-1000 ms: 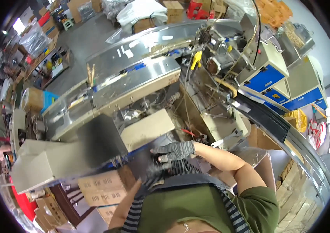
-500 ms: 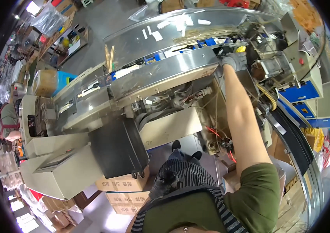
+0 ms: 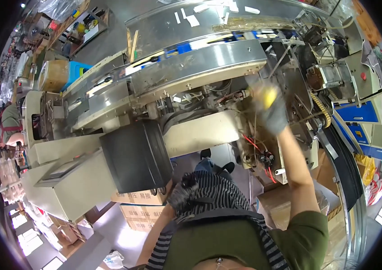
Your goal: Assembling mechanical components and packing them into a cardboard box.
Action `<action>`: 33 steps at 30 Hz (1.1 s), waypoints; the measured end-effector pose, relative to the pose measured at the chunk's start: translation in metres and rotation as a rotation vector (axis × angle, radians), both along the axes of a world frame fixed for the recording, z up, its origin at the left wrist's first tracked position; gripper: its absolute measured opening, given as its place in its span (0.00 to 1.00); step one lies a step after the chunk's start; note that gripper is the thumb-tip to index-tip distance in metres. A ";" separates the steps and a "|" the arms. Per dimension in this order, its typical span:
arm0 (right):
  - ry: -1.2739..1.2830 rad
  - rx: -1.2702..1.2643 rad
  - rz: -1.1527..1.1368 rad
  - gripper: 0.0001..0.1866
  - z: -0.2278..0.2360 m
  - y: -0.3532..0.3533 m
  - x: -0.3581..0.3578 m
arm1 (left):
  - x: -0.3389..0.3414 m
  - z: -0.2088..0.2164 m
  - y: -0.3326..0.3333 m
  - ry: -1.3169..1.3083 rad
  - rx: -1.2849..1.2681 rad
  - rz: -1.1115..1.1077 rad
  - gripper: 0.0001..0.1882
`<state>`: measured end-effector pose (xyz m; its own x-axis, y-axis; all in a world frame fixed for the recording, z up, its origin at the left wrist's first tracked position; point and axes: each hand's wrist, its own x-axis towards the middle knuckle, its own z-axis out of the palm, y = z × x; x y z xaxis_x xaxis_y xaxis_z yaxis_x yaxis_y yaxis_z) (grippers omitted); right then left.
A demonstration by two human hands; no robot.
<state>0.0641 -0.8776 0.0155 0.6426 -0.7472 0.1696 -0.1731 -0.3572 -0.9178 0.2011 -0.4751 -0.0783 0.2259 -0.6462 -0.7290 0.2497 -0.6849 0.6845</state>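
Black box (image 3: 132, 159) left of the cream panel (image 3: 202, 135), your left hand (image 3: 183, 194) below that panel (grip I can't tell), floor gap (image 3: 186, 162) along its near edge, your right hand (image 3: 273, 112) past its right edge, wrapped round the blurred yellow object (image 3: 269, 97).

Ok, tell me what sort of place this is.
Most likely a factory or packing workshop: a long steel-covered machine with exposed hoses and fittings runs across the view, and printed cardboard cartons are stacked at the person's left.
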 end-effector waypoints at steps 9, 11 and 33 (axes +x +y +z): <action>0.861 0.130 1.042 0.17 -0.065 0.206 -0.056 | -0.004 -0.026 0.004 0.688 0.102 0.546 0.04; 0.794 0.048 1.105 0.16 -0.076 0.211 -0.064 | -0.004 -0.027 0.013 0.470 0.129 0.454 0.04; 0.874 0.101 0.980 0.19 -0.014 0.203 -0.062 | -0.001 -0.048 0.048 -0.639 0.017 -0.436 0.17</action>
<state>0.0022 -0.6743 0.0012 0.7902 0.1030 -0.6042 -0.4295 -0.6101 -0.6658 0.1999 -0.4271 -0.1263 0.3339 -0.7632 -0.5532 -0.4845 -0.6424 0.5938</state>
